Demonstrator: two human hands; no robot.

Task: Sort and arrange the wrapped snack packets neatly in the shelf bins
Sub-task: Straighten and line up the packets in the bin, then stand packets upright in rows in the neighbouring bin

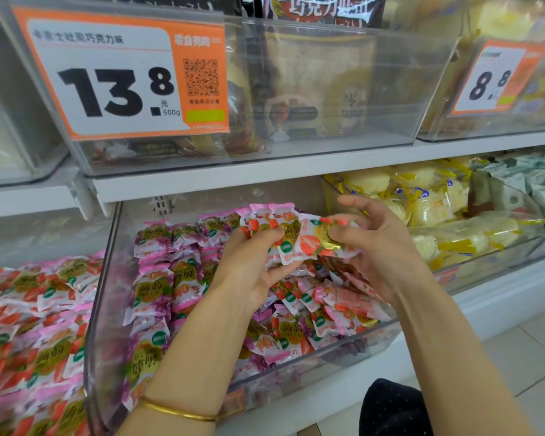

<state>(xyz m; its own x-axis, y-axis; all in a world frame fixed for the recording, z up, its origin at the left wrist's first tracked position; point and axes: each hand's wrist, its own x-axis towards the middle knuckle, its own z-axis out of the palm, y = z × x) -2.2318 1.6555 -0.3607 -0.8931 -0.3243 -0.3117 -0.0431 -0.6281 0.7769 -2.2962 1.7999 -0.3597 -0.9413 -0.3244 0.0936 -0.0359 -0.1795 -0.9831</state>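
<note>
Fingers [346, 236] around snack packets [309, 247]

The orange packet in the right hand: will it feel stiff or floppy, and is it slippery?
Probably floppy: the orange packet is a film wrapper with crimped ends. Likely light, since the right hand pinches it with fingertips alone. The glossy film may slip, so a grip on the crimped end seems safer.

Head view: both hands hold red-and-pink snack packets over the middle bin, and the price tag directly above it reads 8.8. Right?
Only the price is wrong. The head view shows the price tag directly above the middle bin reads 13.8; the 8.8 tag is further right. The left hand and right hand do hold red-and-pink snack packets over it.
</note>
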